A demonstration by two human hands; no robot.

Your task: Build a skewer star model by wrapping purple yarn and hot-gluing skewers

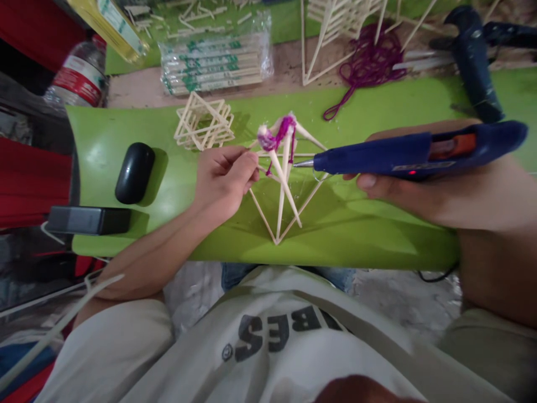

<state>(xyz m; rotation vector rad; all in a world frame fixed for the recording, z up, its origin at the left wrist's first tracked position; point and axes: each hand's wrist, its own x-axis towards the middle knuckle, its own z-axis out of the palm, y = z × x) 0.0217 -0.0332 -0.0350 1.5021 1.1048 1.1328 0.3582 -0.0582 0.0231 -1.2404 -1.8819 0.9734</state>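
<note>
My right hand (453,190) is wrapped round a blue hot glue gun (377,155) with a small red light lit. Its metal nozzle points left, close to a frame of pale wooden sticks (283,187); whether it touches cannot be told. Purple cord (287,124) is wound about the frame's top, and short strands hang lower down. From the left, my left hand (229,176) pinches a thin part at the frame's side, its fingertips partly hiding what they grip. The frame stands on a green board (168,168).
Left lie a black mouse (135,173) and a black box (89,220). Behind are a small stick lattice (204,122), bagged chopsticks (216,62), tangled purple cord (377,53), a larger stick structure (335,28), a dark-handled tool (474,64) and two bottles, one red-labelled (81,78).
</note>
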